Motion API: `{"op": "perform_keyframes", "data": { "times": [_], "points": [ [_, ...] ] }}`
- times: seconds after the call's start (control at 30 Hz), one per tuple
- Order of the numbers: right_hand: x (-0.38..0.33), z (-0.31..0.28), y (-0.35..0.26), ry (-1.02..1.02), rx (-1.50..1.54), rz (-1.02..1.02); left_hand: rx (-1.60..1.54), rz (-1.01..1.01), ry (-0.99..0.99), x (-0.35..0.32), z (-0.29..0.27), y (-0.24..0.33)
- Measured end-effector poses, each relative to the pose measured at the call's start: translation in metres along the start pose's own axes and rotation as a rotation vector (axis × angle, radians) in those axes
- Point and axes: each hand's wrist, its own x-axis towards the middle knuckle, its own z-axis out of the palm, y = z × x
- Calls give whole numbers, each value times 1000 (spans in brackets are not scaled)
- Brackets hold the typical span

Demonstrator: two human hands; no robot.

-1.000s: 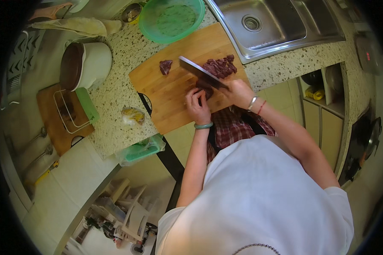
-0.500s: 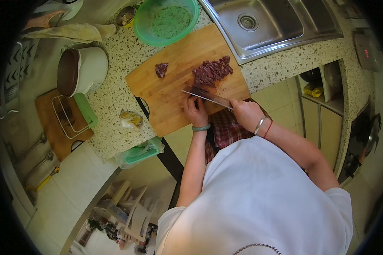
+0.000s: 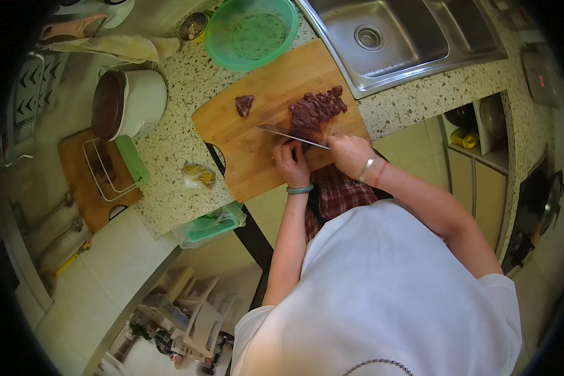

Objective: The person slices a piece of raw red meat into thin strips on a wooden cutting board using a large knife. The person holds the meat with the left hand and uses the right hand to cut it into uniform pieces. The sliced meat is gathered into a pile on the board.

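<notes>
My right hand (image 3: 351,154) is closed round the handle end of a knife (image 3: 289,135) with a broad blade. The blade slants leftward over the wooden cutting board (image 3: 244,156), its tip beyond my left fingers. My left hand (image 3: 291,160) has its fingers curled down on the board just below the blade, pressed on a dark piece of meat that they mostly hide. A pile of sliced dark red meat (image 3: 316,109) lies right behind the blade. One separate chunk of meat (image 3: 244,105) sits apart on the board's left side.
A green basin (image 3: 252,37) stands behind the board, beside the steel sink (image 3: 413,78). A small metal bowl (image 3: 193,27), a white pot (image 3: 145,97) and a small wrapped yellowish item (image 3: 198,177) are on the left counter. A bag-lined green bin (image 3: 213,225) hangs at the counter's edge.
The knife's blade has turned, its tip now farther left and raised. My right hand has shifted a little to the left. My left hand stays beside the blade; the whole view has moved slightly.
</notes>
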Motion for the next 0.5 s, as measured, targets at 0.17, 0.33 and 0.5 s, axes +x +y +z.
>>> {"op": "perform_keyframes", "data": {
  "times": [0.17,0.33,0.5],
  "points": [
    [-37,-8,42,-46,136,124,-47,-26,-5,0,0,2],
    [-30,-25,31,87,254,147,-64,-44,19,-2,-6,10],
    [-46,-16,18,185,284,47,-123,-32,36,-3,-6,7]
  ]
}}
